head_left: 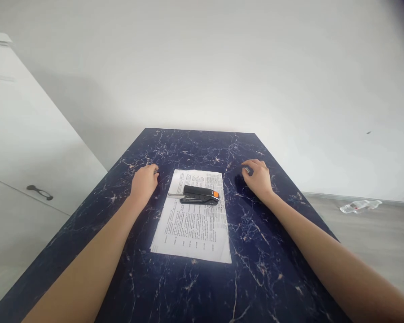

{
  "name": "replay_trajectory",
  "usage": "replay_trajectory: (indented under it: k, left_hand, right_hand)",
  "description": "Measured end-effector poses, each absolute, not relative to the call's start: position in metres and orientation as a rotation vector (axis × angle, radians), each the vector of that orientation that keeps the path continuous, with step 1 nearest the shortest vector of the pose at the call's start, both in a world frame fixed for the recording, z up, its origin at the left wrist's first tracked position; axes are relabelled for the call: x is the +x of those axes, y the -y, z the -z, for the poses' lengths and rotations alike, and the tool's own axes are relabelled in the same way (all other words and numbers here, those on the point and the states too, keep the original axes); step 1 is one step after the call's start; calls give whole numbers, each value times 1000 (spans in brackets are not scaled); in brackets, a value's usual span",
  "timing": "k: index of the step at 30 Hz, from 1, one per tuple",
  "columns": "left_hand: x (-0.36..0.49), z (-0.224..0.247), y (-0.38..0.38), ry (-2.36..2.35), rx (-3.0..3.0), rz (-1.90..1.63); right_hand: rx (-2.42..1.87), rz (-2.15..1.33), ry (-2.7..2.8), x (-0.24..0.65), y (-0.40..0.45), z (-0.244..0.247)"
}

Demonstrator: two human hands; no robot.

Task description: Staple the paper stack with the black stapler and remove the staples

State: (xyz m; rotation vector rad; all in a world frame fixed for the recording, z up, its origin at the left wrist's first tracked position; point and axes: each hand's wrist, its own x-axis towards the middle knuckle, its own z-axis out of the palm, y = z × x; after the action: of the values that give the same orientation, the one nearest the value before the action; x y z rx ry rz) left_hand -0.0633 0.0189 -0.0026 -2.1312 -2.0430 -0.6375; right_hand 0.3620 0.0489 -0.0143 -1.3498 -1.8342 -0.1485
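Observation:
A black stapler [202, 192] with an orange patch lies sideways on printed sheets of paper [188, 229]. From its left end a thin silver metal piece sticks out over the page. My left hand [144, 183] is left of the paper, its fingers curled in a pinch; a tiny greyish bit shows at the fingertips, too small to name. On the other side, my right hand [258, 177] is also closed, with a small metallic strip of staples [248, 170] between thumb and fingers. Neither hand touches the stapler or the paper.
The dark blue marble-patterned table [195, 291] reaches to a white wall [202, 67]. At left stands a white cabinet [27, 125] with a dark handle [39, 192]. Clear plastic packaging [360, 206] lies on the grey floor at right.

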Motion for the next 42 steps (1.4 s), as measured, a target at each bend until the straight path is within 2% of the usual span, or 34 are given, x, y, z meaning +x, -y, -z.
replay_trajectory:
  k: [4,10,15,25,36,42]
  left_hand:
    - [-61,1,-18,1992,-2180,756]
    - [-38,-5,-11,1766,-2448,1450]
    - [-24,-5,-6,1739,-2701,1735]
    - [-26,-11,5,1653,-2884,1723]
    - [-14,-5,6,1349,-2923,1249]
    - [-12,-5,5,1322,-2956,1155]
  right_hand:
    - [-1151,69,1848,317,-16,-5]
    - [-803,-437,2083,263,34,-13]
    - [-746,-578,2295,259,38,0]
    - [-903,-513,2016,273,28,-2]
    - [-931,-510,2053,271,26,1]
    - [-955,-531,2062,272,26,-1]
